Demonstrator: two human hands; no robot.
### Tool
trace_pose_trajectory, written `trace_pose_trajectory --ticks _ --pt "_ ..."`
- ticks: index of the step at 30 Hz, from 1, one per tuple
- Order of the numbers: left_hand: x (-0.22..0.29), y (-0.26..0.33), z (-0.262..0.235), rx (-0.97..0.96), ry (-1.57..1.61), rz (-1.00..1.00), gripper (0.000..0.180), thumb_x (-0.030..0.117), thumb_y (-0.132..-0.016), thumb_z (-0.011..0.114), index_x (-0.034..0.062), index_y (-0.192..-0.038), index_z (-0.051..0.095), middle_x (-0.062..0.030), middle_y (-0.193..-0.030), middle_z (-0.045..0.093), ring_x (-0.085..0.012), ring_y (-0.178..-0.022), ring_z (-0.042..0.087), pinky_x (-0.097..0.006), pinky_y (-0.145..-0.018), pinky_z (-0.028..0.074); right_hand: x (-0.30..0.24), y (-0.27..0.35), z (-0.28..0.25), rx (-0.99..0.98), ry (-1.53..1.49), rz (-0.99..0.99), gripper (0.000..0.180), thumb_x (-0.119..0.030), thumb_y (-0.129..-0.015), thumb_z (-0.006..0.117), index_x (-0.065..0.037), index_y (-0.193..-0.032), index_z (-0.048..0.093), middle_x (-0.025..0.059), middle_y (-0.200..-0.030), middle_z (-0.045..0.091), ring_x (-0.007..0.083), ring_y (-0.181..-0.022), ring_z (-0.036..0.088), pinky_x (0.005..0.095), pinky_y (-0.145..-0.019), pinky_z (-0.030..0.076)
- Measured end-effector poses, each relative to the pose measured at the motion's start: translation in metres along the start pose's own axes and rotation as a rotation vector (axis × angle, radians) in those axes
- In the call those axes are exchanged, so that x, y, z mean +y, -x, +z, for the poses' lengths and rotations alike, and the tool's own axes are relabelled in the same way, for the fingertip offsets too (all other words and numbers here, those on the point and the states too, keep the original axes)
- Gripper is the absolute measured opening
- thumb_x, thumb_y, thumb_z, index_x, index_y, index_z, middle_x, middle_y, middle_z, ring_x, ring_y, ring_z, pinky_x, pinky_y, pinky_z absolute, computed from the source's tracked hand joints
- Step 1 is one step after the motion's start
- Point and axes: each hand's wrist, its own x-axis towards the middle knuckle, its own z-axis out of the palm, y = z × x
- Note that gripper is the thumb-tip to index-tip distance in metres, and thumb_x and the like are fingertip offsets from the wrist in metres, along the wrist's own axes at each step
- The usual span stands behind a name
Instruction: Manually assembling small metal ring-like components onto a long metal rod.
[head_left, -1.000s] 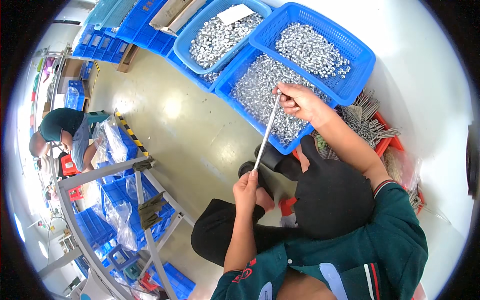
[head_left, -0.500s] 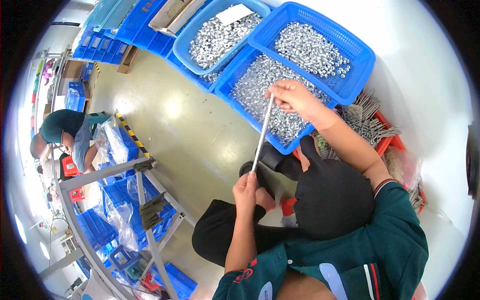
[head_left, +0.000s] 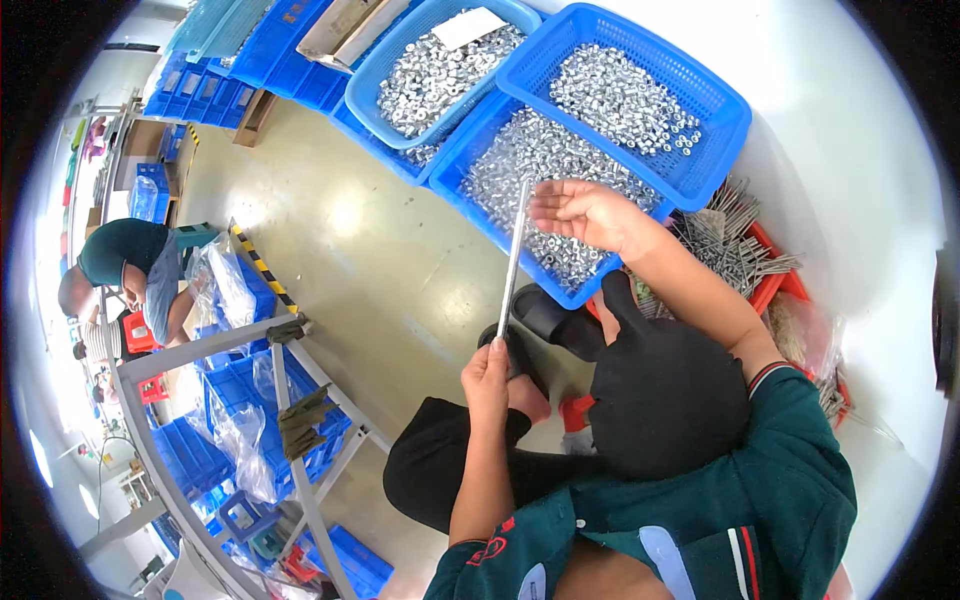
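A long, thin silvery metal rod stands at a slant in front of me, its lower end pinched in my left hand. Beside the rod's upper end, my right hand has its fingers stretched out and is open; whether a fingertip touches the rod I cannot tell. Under the right hand lies a blue basket full of small silvery nut-like metal pieces. Another blue basket, partly resting on it, holds similar pieces.
A lighter blue basket of ring-like parts stands beyond. Right of my knee, a red crate holds many metal rods. A grey metal frame and blue crates stand at left, near a bent-over person.
My right hand has opened its fingers from around the rod's upper end and dropped slightly. The rod's top has tilted a little left; the left hand keeps its grip.
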Motion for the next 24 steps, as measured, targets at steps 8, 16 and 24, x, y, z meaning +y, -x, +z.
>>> trace_pose_trajectory --ticks 8,16,24 --pt "0.008 0.005 0.004 -0.033 -0.028 -0.039 0.035 0.024 -0.088 0.052 0.0041 -0.06 0.046 0.0062 -0.058 0.037 -0.0033 -0.054 0.03 -0.02 -0.047 0.024 -0.008 -0.001 0.006 -0.02 -0.058 -0.131 0.028 -0.007 -0.09 0.035 0.003 -0.116 0.043 0.02 -0.112 0.051 0.03 -0.105 0.051 0.0407 -0.091 0.043" --pt "-0.002 0.004 0.005 -0.068 -0.08 0.044 0.032 0.028 -0.087 0.054 0.0019 -0.069 0.058 0.0055 -0.056 0.043 -0.003 -0.049 0.033 -0.019 -0.043 0.025 -0.006 -0.003 0.02 0.003 -0.177 -0.187 0.028 -0.004 -0.09 0.033 0.003 -0.115 0.043 0.0199 -0.113 0.05 0.0299 -0.108 0.049 0.0424 -0.093 0.042" --pt "-0.003 0.005 0.004 -0.081 -0.067 0.024 0.031 0.03 -0.086 0.054 0.001 -0.075 0.059 0.0061 -0.056 0.042 -0.0031 -0.049 0.034 -0.019 -0.043 0.025 -0.003 -0.002 0.029 -0.048 -0.23 -0.235 0.027 0.0 -0.087 0.035 0.004 -0.111 0.045 0.0206 -0.114 0.05 0.0307 -0.111 0.047 0.0435 -0.095 0.039"
